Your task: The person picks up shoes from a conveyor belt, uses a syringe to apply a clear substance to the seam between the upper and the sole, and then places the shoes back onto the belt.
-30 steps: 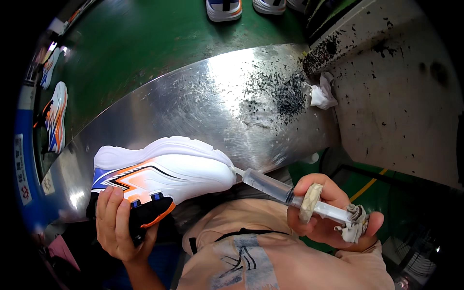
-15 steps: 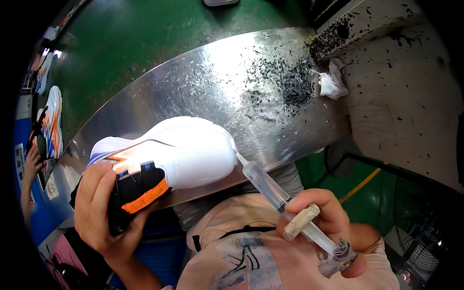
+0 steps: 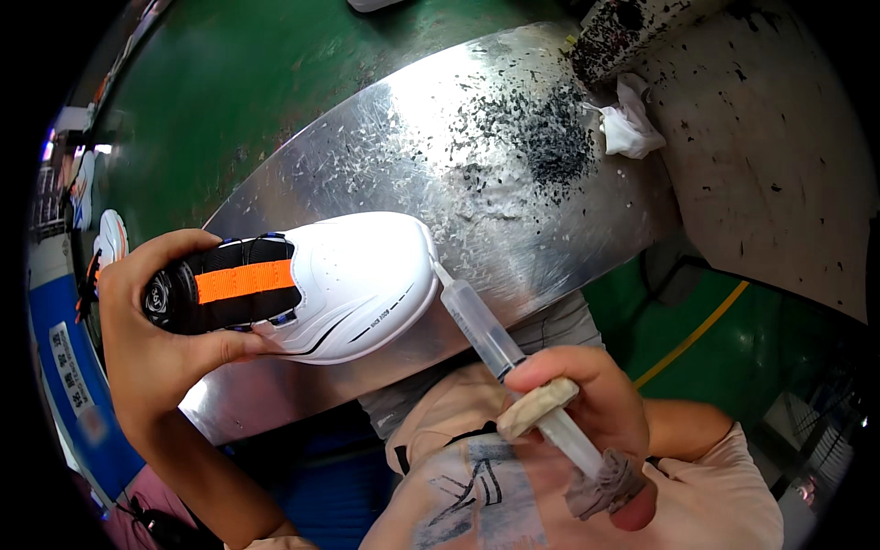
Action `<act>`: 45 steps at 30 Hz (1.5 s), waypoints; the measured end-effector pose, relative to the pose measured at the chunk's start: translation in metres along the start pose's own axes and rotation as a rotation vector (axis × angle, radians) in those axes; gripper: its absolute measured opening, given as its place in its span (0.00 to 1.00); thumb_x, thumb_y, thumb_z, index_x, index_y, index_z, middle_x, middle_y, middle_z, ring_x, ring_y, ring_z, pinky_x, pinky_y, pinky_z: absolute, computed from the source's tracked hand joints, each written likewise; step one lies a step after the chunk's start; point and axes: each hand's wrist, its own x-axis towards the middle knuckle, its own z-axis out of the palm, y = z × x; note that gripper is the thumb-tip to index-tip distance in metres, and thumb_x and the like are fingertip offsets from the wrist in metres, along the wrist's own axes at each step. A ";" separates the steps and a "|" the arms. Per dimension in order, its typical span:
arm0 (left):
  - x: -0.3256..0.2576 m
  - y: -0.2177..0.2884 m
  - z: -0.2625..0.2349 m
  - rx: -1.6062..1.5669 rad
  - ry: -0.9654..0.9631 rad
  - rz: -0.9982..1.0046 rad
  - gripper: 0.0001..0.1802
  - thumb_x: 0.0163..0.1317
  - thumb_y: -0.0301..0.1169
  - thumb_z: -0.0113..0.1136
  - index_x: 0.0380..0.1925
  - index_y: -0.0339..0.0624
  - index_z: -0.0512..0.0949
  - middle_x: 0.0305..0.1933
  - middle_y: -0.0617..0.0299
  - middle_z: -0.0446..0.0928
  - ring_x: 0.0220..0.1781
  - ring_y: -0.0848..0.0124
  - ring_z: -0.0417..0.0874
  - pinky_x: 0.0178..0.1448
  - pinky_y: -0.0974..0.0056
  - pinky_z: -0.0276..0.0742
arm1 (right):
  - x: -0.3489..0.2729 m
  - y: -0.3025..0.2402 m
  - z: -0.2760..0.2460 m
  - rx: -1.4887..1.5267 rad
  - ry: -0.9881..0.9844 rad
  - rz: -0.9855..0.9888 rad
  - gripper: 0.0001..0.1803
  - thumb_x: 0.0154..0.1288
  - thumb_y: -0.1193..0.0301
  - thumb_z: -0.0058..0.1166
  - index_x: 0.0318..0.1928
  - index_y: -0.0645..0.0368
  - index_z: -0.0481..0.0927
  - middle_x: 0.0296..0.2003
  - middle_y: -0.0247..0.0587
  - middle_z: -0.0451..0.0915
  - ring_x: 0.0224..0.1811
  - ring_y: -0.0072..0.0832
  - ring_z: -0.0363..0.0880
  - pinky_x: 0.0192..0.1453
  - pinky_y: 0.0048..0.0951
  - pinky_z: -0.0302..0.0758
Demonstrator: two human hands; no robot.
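My left hand (image 3: 151,335) is closed round the heel end of a white sneaker (image 3: 362,275), whose black tongue carries an orange strip. The toe points right, above a metal table (image 3: 495,211). In my right hand (image 3: 591,399) is a clear plastic syringe (image 3: 483,332), slanting up to the left. Its nozzle meets the edge of the shoe's toe, where upper and sole join. Beige wrapping pads the syringe's finger flange, and a grey-brown wad covers the plunger end near my thumb. The shoe's far side and underside are hidden.
Dark flecks and dried residue (image 3: 559,137) cover the table's far right part. A crumpled white cloth (image 3: 631,119) lies there beside a stained panel (image 3: 761,156). More sneakers (image 3: 112,240) stand at the far left, above a blue surface (image 3: 78,367).
My left hand has rolled the sneaker so its tongue and top now face up. The syringe has shifted slightly left with my right hand, its nozzle still at the toe edge.
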 end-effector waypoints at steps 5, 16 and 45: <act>0.015 -0.001 -0.005 -0.132 -0.094 -0.145 0.35 0.19 0.26 0.78 0.37 0.30 0.79 0.33 0.56 0.81 0.37 0.71 0.83 0.47 0.68 0.79 | 0.016 0.013 -0.017 -0.473 -0.166 -0.326 0.58 0.48 0.31 0.59 0.60 0.71 0.61 0.34 0.44 0.78 0.34 0.27 0.77 0.37 0.26 0.74; 0.050 -0.016 -0.027 -0.246 -0.220 -0.219 0.32 0.20 0.29 0.78 0.34 0.31 0.79 0.30 0.64 0.78 0.33 0.76 0.78 0.41 0.72 0.75 | 0.031 -0.020 -0.029 -0.474 -0.124 -0.360 0.62 0.37 0.40 0.73 0.64 0.69 0.58 0.48 0.50 0.74 0.46 0.29 0.78 0.47 0.27 0.79; -0.158 -0.388 -0.077 -1.177 1.096 -0.810 0.27 0.56 0.42 0.70 0.50 0.37 0.75 0.49 0.56 0.78 0.46 0.63 0.82 0.43 0.65 0.79 | 0.077 -0.007 -0.071 -1.336 0.010 -0.554 0.51 0.43 0.48 0.72 0.60 0.68 0.64 0.46 0.55 0.77 0.41 0.44 0.82 0.43 0.34 0.79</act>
